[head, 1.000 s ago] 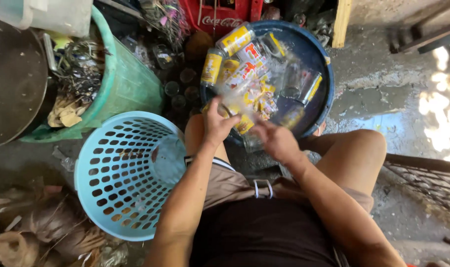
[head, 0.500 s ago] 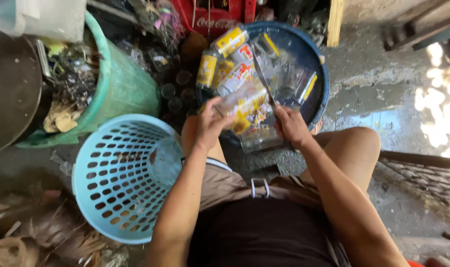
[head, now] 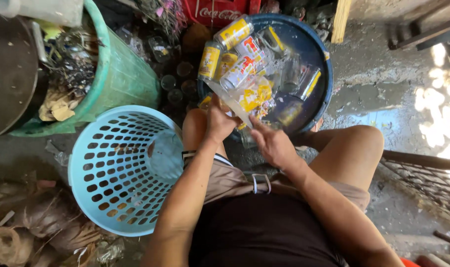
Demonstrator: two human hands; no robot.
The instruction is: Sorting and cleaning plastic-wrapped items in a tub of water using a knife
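I sit over a dark blue tub (head: 322,64) of water with several clear glass bottles bearing yellow and red labels (head: 233,31) floating in it. My left hand (head: 219,120) grips a clear glass bottle (head: 235,105) near the tub's front rim. My right hand (head: 270,142) holds the same bottle lower down, fingers on its yellow label (head: 252,99). The bottle lies slanted between the two hands, just above my knees.
A light blue perforated plastic basket (head: 106,198) stands by my left leg. Behind it sits a green bucket (head: 126,79) full of scraps and metal bits. Dark bottle tops (head: 178,81) cluster between bucket and tub. Wet concrete lies to the right, a metal grate (head: 423,183) beyond my right knee.
Both hands came together on one bottle and drew it toward the tub's front edge. The right hand slid in from the right.
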